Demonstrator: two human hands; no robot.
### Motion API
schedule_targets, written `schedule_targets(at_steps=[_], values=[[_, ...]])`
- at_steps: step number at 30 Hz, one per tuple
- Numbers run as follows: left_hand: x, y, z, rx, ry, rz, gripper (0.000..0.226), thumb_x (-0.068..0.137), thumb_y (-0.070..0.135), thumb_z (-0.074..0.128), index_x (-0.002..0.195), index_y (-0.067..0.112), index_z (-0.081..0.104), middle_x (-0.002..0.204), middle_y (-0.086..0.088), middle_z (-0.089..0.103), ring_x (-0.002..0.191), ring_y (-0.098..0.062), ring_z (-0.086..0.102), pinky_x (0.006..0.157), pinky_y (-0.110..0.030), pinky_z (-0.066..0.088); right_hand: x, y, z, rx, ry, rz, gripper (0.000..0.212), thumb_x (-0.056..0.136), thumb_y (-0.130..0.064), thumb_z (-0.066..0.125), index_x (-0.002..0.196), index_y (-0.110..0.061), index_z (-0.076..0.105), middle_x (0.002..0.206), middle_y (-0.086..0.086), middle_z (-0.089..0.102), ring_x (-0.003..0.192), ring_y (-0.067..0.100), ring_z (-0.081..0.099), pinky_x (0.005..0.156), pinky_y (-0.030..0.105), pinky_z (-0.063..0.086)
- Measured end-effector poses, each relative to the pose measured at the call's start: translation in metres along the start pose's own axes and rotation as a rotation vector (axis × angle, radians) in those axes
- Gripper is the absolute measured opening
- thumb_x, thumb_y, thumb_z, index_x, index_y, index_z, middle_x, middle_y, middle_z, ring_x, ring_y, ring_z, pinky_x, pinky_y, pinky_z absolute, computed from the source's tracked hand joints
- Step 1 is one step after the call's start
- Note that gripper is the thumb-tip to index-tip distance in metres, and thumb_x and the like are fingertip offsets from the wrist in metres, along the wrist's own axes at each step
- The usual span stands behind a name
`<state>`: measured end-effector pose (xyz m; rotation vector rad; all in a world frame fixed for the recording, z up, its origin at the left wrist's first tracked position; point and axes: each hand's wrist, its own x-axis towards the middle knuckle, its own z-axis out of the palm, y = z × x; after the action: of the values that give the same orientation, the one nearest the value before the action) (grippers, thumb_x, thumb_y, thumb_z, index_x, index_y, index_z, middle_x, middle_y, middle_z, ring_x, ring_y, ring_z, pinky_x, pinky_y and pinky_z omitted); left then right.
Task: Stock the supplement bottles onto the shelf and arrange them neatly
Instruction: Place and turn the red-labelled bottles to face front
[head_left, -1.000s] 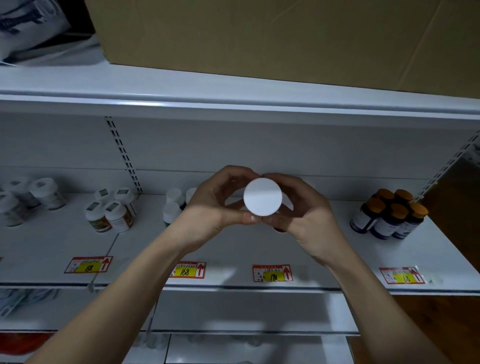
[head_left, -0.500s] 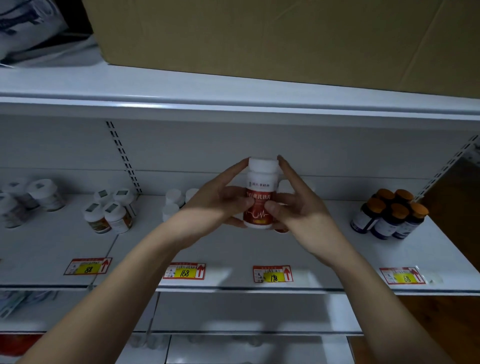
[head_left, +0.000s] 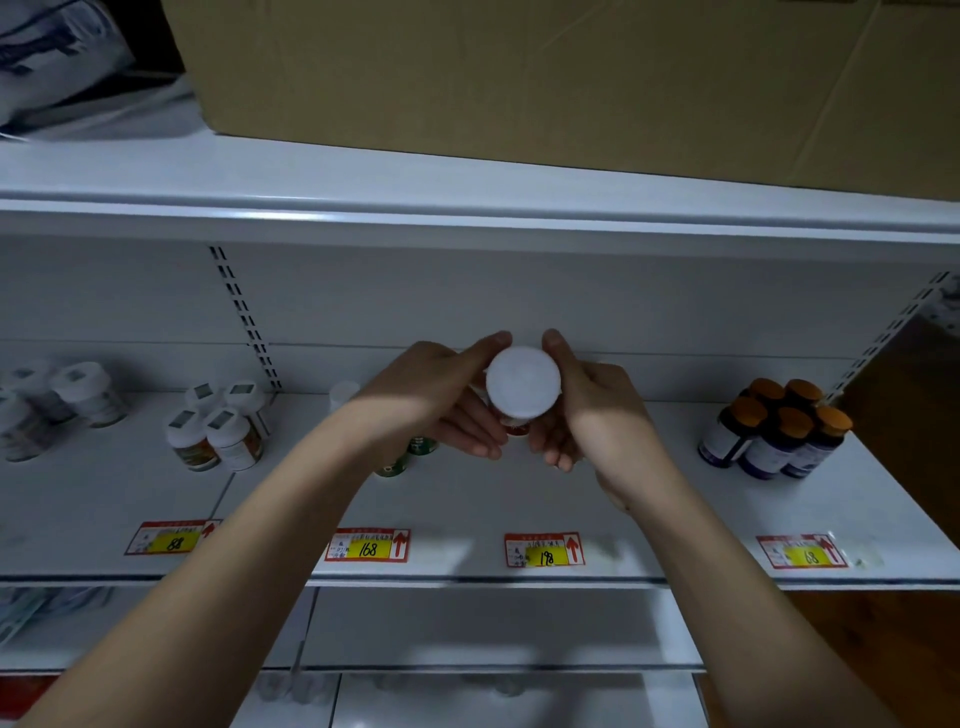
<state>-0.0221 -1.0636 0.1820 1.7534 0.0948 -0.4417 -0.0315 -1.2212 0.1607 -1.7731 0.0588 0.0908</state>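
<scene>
Both hands are up at the middle shelf (head_left: 519, 499), a white metal board with a slotted upright (head_left: 244, 317) running up the back panel. The left hand (head_left: 436, 400) and right hand (head_left: 587, 410) cradle a supplement bottle (head_left: 522, 384) between them, fingers curled round its sides, its white cap turned toward the camera and a sliver of red label peeking out beneath. It sits in the air above the shelf, over the centre bay.

Along the front edge run red-and-yellow price tags (head_left: 368, 544), handwritten numbers on them. Far left, a cluster of white-capped bottles (head_left: 218, 431) stands near the back; more pale ones sit blurred at the frame's edge. Just behind the left wrist, green-labelled bottles (head_left: 410, 452) are partly hidden. Over on the right, a tight group of dark bottles with orange caps (head_left: 779, 431).

Above, a big cardboard box (head_left: 571, 78) rests on the top shelf. Dim light overall, and a brown wooden surface (head_left: 909, 415) shows past the shelf's right end.
</scene>
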Motion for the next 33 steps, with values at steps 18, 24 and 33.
schedule_targets(at_steps=[18, 24, 33], values=[[-0.001, -0.014, -0.004, -0.054, -0.049, 0.118, 0.047, 0.093, 0.034, 0.064, 0.134, 0.013, 0.056, 0.095, -0.012, 0.076, 0.082, -0.027, 0.076, 0.067, -0.032, 0.063, -0.006, 0.010, -0.005, -0.053, -0.031, -0.105, 0.032, 0.101, -0.035, 0.051, 0.132, -0.042, 0.057, 0.093, -0.003, 0.075, 0.058, 0.017, 0.068, 0.049, 0.028, 0.055], [0.007, -0.030, -0.012, -0.058, -0.145, 0.191, 0.069, 0.079, 0.024, 0.073, 0.142, 0.034, 0.045, 0.109, 0.000, 0.076, 0.097, -0.022, 0.074, 0.082, -0.035, 0.061, -0.004, 0.035, -0.005, 0.088, -0.109, -0.186, 0.078, 0.098, -0.014, 0.058, 0.152, -0.049, 0.013, 0.099, -0.005, 0.073, 0.089, 0.012, 0.074, 0.069, 0.032, 0.062], [0.011, -0.053, -0.007, -0.099, -0.086, 0.282, 0.063, 0.079, -0.012, 0.072, 0.131, 0.022, 0.060, 0.119, -0.001, 0.072, 0.108, -0.021, 0.070, 0.094, -0.041, 0.057, -0.004, 0.060, -0.001, 0.105, -0.139, -0.286, 0.064, 0.091, 0.006, 0.063, 0.125, -0.046, 0.047, 0.118, -0.006, 0.066, 0.112, 0.014, 0.066, 0.096, 0.038, 0.055]])
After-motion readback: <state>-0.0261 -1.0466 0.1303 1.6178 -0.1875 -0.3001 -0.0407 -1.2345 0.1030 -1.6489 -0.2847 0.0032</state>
